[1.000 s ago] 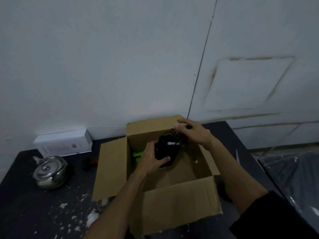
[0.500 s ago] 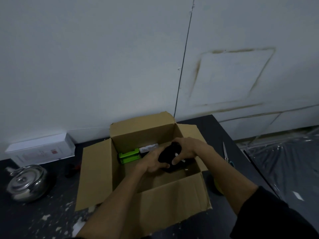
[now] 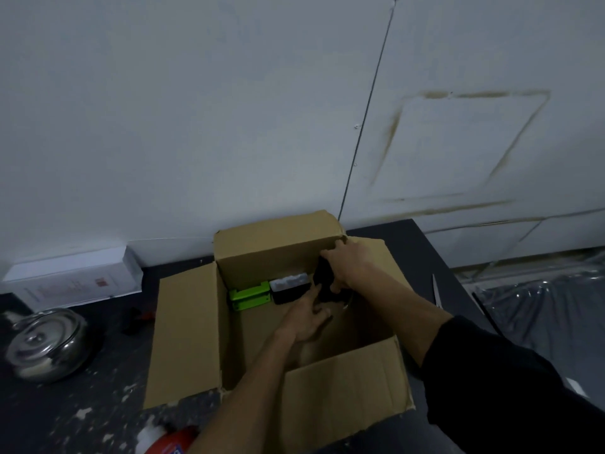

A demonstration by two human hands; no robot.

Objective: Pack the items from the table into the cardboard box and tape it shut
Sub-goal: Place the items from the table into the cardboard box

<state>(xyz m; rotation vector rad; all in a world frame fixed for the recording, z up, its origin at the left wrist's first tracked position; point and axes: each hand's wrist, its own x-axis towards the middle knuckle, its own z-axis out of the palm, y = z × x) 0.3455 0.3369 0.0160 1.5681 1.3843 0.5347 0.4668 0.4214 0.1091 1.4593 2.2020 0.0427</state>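
An open cardboard box stands on the dark table with its flaps spread. Inside, against the far wall, lie a green item and a black item with a pale top. My right hand is shut on a black object and holds it down in the far right corner of the box. My left hand reaches into the box beside it, fingers spread, with a fingertip near the black object.
A steel kettle sits at the left, a white carton behind it by the wall. A small black and red thing lies left of the box. Scissors lie to the right, and a red roll shows at the bottom edge.
Both hands carried the black object from above the box down into its far right corner. My left hand has let go of it and opened.
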